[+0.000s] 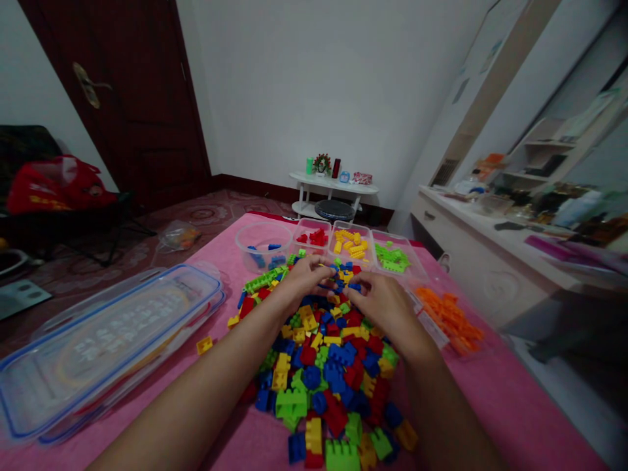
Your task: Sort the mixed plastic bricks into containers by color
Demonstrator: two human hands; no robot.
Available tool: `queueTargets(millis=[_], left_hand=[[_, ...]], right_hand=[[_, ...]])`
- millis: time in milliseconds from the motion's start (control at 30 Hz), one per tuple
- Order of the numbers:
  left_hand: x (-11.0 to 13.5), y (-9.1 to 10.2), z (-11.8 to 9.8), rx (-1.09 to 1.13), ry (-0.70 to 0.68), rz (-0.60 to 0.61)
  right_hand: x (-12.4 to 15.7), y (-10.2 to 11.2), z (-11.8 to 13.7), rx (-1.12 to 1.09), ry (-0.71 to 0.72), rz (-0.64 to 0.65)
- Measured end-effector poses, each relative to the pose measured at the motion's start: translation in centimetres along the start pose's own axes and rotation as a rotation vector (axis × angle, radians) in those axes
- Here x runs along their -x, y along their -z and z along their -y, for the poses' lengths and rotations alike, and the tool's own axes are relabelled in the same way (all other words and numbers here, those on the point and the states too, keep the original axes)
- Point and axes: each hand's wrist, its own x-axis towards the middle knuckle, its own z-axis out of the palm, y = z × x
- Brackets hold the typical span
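Observation:
A heap of toy building bricks (314,340) in blue, red, yellow and green covers the middle of the pink cloth. Over its far part, my left hand (305,278) curls its fingers down among the bricks. Blue pieces lie at those fingertips, but I cannot make out what they grip. Just to the right, my right hand (383,299) pinches a blue building brick (354,286) between thumb and fingers. Beyond both hands stands a round clear tub (263,229) with a few blue bricks inside.
Clear boxes hold red bricks (314,237), yellow bricks (352,245) and green bricks (392,257) along the far edge. Orange pieces (451,320) fill a container at right. Blue-rimmed lids (118,340) lie at left, near a loose yellow brick (204,345).

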Motion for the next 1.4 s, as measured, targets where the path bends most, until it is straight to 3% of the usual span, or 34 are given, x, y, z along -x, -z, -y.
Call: queueTargets(millis=[67,167,267,333,433,500,600,700,800,933,1033,1233,1300,1400], left_hand=[[0.3,-0.3,-0.2,0.230,0.138,0.097],[0.4,-0.2,-0.4,0.396,0.325,0.238],[0.1,0.2,-0.4,0.389,0.342,0.173],[0.0,0.5,-0.3,0.258,0.241,0.048],[-0.2,1.1,-0.1,-0.076,0.046,-0.092],[-0.4,1.3,0.0,-0.274,-0.040,-0.113],[-0.4,1.3,0.2,-0.415,-0.097,-0.076],[0.0,0.9,0.1,-0.459,-0.105,-0.016],[0.5,0.2,0.0,-0.424,-0.065,0.055],[0.8,-0.5,0.3,-0.088,0.140,0.171],[0.8,-0.7,0.5,0.098,0.198,0.179],[-0.4,1.1,-1.6,0.126,0.131,0.070],[-1.7,2.7,-3.2,0.025,0.027,-0.041],[-4.1,5.9,-5.7,-0.300,-0.137,-0.312]], right_hand=[[-0.1,0.1,0.5,-0.182,0.068,-0.143],[-0.2,-0.3,1.1,-0.409,0.174,-0.261],[-0.2,-1.0,1.1,-0.422,0.179,-0.295],[-0.1,-1.7,0.8,-0.333,0.179,-0.187],[0.3,-2.8,0.5,-0.150,0.211,0.100],[0.7,-3.3,0.5,-0.057,0.225,0.229],[0.8,-3.4,0.5,0.002,0.203,0.261],[0.4,-2.7,0.6,-0.045,0.173,0.185],[0.0,-1.9,1.0,-0.200,0.180,-0.002],[0.0,-1.7,1.8,-0.441,0.218,-0.130],[0.1,-1.4,1.9,-0.503,0.213,-0.214],[0.0,-0.3,1.1,-0.493,0.210,-0.355],[-0.1,-0.1,0.9,-0.508,0.214,-0.360],[-0.2,0.2,0.6,-0.494,0.226,-0.385]])
